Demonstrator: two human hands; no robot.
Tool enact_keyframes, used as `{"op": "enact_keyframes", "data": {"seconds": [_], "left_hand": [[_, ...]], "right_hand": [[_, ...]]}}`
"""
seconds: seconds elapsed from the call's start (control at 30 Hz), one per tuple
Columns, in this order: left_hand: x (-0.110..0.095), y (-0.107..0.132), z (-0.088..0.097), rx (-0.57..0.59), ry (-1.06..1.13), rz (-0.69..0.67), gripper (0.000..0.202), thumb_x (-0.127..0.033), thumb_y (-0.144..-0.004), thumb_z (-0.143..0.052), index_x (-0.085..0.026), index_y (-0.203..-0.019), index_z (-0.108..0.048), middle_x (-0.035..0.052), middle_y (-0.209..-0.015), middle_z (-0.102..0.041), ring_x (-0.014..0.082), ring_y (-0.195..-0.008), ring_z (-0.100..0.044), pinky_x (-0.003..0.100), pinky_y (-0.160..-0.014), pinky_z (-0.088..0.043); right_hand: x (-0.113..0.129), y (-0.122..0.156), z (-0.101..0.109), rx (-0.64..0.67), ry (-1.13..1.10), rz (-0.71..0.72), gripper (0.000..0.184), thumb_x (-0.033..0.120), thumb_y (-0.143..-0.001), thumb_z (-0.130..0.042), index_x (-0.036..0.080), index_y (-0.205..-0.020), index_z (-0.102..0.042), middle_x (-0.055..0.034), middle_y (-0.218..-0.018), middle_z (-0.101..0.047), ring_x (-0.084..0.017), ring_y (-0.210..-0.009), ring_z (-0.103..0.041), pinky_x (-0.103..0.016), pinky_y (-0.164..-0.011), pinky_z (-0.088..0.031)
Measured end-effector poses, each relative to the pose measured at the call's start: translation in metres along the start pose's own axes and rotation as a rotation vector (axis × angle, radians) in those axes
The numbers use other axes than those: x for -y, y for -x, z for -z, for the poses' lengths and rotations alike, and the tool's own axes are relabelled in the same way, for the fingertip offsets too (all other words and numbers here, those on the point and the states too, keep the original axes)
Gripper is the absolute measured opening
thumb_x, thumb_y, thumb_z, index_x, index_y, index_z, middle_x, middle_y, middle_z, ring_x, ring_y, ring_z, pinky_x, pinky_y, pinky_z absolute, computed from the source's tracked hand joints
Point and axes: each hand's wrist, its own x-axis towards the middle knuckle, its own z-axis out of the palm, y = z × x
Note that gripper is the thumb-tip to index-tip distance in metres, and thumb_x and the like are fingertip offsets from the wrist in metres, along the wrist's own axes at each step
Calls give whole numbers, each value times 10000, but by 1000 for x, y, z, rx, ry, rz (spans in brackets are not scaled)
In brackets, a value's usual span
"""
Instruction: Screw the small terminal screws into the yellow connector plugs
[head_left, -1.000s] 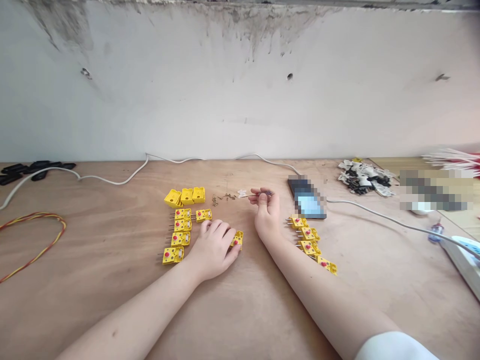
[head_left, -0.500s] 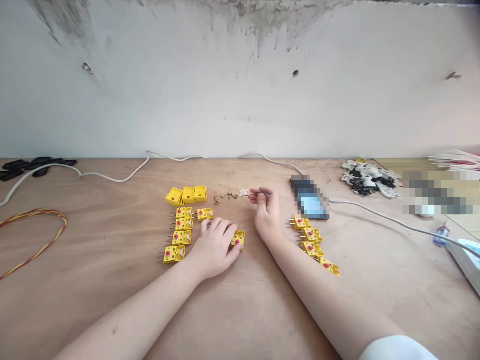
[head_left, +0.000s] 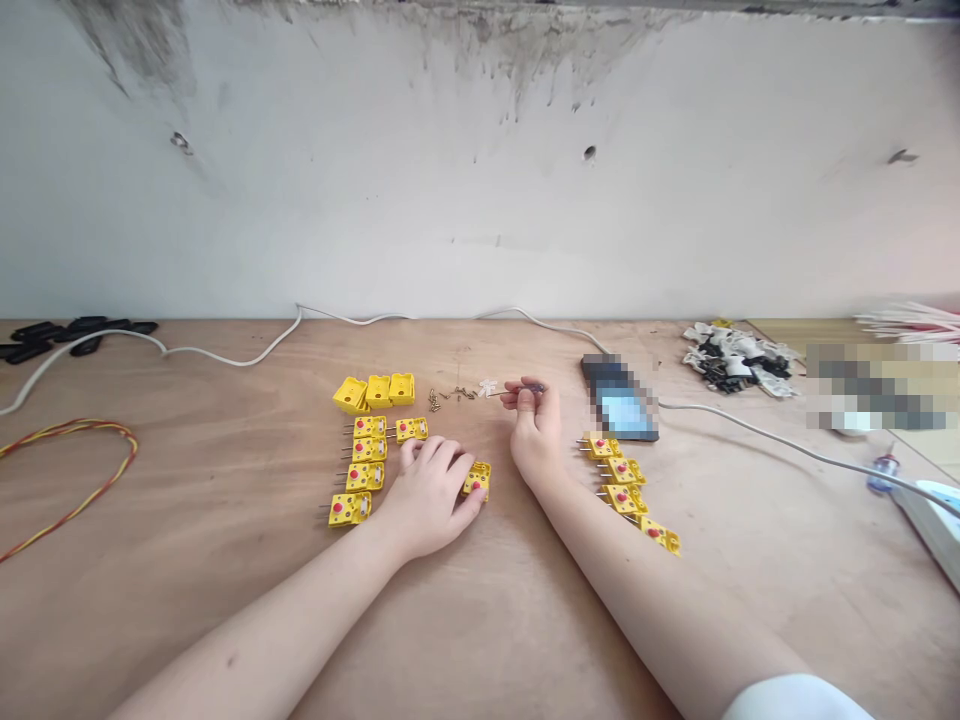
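My left hand (head_left: 427, 497) lies over a yellow thermocouple connector (head_left: 477, 480), with fingers and thumb on either side of it. My right hand (head_left: 535, 432) pinches a small dark-handled screwdriver (head_left: 521, 389), whose thin shaft points left towards a small white piece (head_left: 488, 387). Tiny brass screws (head_left: 451, 395) lie just left of that piece. Yellow connectors with red dots form a column (head_left: 361, 477) left of my left hand and a slanting row (head_left: 624, 490) right of my right wrist. Several open yellow housings (head_left: 379, 390) stand above the left column.
A phone (head_left: 619, 402), partly blurred out, lies right of my right hand, with a white cable (head_left: 780, 440) running from it. A heap of black and white parts (head_left: 735, 360) sits further right. A red-and-yellow twisted wire (head_left: 71, 480) lies at the left, and a power strip (head_left: 930, 520) at the right edge.
The view has shifted slightly. My hands stay almost where they were, and the screwdriver is still held in my right hand.
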Motion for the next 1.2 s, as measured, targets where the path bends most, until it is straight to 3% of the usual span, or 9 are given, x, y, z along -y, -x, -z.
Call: {"op": "enact_keyframes", "data": {"seconds": [0.37, 0.6, 0.7, 0.8, 0.93, 1.07, 1.2], "left_hand": [[0, -1, 0, -29, 2, 14, 270, -398, -985, -513, -207, -1116, -652, 99, -1147, -646, 281, -1106, -540, 526, -1013, -311], [7, 1, -2, -102, 27, 26, 264, -332, -1005, -483, -194, -843, -638, 72, -1044, -678, 248, -1052, -581, 489, -1003, -325], [11, 0, -7, -125, 10, 64, 223, -176, -988, -445, -207, -1011, -664, 81, -1109, -683, 251, -1097, -582, 475, -991, -340], [14, 0, -12, -111, -28, 93, 334, -91, -931, -484, -240, -1174, -658, 88, -1215, -669, 279, -1175, -549, 493, -994, -341], [16, -1, -14, -77, -51, 80, 296, -114, -948, -513, -282, -1104, -699, 67, -1199, -687, 284, -1163, -537, 514, -979, -328], [17, -1, -14, -82, -67, 93, 203, -240, -1010, -506, -256, -1001, -708, 65, -1102, -711, 275, -1117, -555, 506, -953, -324], [17, -1, -14, -86, -74, 89, 196, -252, -1016, -507, -233, -992, -700, 70, -1077, -712, 267, -1099, -569, 491, -955, -323]], "right_hand": [[8, 9, 4, 61, 117, 17, 272, 448, -1019, -443, 247, -1179, -532, -53, -976, -686, -170, -809, -636, -358, -804, -520], [14, 18, 6, 296, 76, 34, 318, 472, -1023, -432, 241, -1209, -547, -24, -868, -668, -155, -712, -589, -314, -698, -498], [17, 22, 6, 424, 32, 41, 332, 487, -1024, -427, 252, -1230, -541, -19, -875, -674, -153, -698, -586, -322, -703, -504], [21, 24, 6, 509, 5, 34, 327, 498, -1025, -421, 270, -1227, -539, -13, -874, -681, -154, -673, -588, -338, -708, -510], [21, 22, 6, 481, -21, 16, 344, 529, -1014, -434, 276, -1214, -553, -9, -846, -672, -158, -665, -583, -337, -707, -512], [19, 19, 4, 418, -35, -11, 351, 539, -1003, -459, 267, -1197, -568, -5, -837, -665, -150, -658, -573, -321, -697, -501], [16, 17, 3, 374, -48, -64, 372, 547, -992, -480, 248, -1195, -570, -4, -827, -667, -141, -651, -573, -311, -692, -500]]}}
